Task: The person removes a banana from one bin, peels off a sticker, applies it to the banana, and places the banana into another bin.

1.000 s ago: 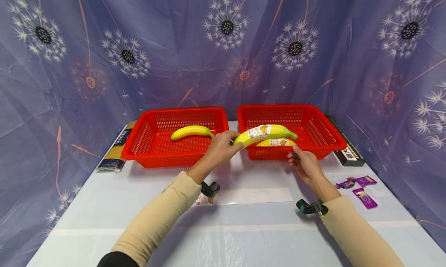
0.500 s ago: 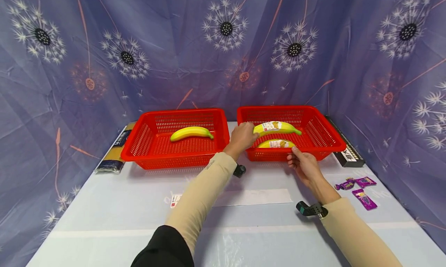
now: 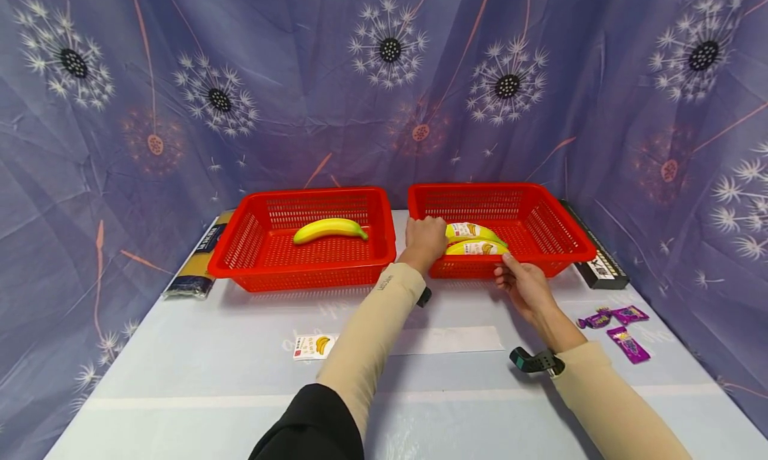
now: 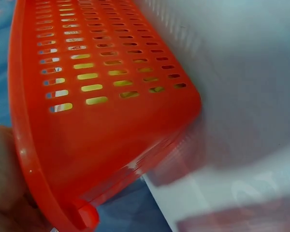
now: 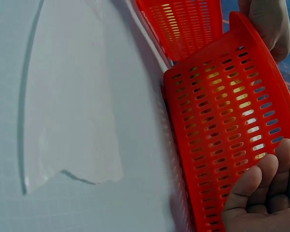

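Note:
Inside the right red basket (image 3: 570, 250) two yellow bananas lie one behind the other, both with white labels. My left hand (image 3: 425, 237) reaches over the basket's left end and holds the left end of the rear banana (image 3: 477, 233); its fingertips are hidden. The front banana (image 3: 477, 248) lies along the front wall. My right hand (image 3: 528, 287) pinches the front rim, thumb on top, with curled fingers (image 5: 267, 166) before the slotted wall. In the left wrist view, the rim hides most of my left hand (image 4: 5, 179).
A left red basket (image 3: 300, 278) holds one unlabelled banana (image 3: 330, 230). On the table lie a banana-picture label (image 3: 315, 346) by a white strip (image 3: 450, 340), and several purple wrapped candies (image 3: 627, 343). A brown package (image 3: 201, 257) and a black box (image 3: 602, 271) flank the baskets.
My left hand has carried the labelled banana rightwards and down into the right basket, behind the other one. My right hand has stayed at the rim.

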A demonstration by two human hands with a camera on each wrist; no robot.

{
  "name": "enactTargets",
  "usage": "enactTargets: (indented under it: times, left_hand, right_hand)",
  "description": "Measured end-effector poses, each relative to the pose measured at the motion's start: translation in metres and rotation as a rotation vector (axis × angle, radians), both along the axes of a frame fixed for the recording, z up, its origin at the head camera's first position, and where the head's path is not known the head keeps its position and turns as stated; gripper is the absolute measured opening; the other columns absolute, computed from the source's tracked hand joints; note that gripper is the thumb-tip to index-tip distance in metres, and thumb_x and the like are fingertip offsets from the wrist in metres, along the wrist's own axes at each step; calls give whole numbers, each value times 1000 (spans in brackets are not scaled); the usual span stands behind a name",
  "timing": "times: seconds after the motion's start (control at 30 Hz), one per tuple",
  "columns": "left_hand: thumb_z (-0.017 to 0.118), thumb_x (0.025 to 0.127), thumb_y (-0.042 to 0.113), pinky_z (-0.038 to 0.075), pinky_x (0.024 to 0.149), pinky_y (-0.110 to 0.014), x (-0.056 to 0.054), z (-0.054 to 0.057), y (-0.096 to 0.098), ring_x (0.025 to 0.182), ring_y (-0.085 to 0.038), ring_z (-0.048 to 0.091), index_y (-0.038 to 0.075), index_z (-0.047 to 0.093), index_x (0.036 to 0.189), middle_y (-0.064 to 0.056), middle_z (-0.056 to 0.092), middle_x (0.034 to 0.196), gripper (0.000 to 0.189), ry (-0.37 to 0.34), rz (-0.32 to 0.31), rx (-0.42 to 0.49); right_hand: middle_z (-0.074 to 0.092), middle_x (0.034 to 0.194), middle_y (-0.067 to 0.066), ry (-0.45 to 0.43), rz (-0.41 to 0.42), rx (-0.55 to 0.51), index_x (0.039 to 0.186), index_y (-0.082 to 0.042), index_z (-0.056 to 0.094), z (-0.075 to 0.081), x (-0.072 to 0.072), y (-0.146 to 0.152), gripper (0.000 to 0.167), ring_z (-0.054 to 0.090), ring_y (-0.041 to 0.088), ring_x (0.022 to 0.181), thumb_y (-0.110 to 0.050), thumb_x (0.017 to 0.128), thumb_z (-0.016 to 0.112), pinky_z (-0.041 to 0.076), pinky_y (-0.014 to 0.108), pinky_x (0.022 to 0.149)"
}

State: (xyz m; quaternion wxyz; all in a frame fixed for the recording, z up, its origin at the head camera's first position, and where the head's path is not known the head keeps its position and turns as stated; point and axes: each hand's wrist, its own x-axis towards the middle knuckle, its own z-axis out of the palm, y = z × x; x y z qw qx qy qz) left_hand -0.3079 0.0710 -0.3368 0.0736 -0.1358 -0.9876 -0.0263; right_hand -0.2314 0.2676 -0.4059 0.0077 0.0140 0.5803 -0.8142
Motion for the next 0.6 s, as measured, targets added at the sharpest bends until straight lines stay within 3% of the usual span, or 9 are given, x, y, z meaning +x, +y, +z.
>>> enactTargets:
  times: [0.27,0.6]
  left_hand:
    - [62,87,32,38,89,-36,0,2,5,93,-16,62,24,63,117,4,68,108,31,-50,12,-89]
    - [64,86,31,37,87,-36,-2,2,6,90,-16,60,23,66,113,4,69,104,29,-84,3,-90]
  right_hand:
    - [68,67,-4,27,2,3,74,-10,71,-1,1,-1,33,60,7,58,-25,96,53,50,20,60]
    - [67,65,-5,-11,-11,15,72,-12,70,0,1,-2,32,58,7,58,-28,95,54,49,19,60]
